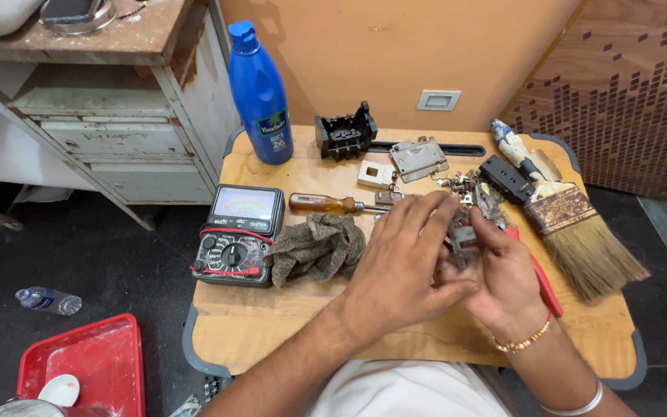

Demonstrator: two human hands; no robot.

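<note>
Both my hands meet over the middle of a small wooden table. My left hand and my right hand together grip a small grey metal part, held between the fingers of both. Much of the part is hidden by my fingers. A screwdriver with an amber handle lies just beyond my left hand. Red-handled pliers lie under my right hand.
A black analogue multimeter and a crumpled grey rag sit at the left. At the back are a blue bottle, a black plastic part and a metal plate. A wide paintbrush lies right. A red tray is on the floor.
</note>
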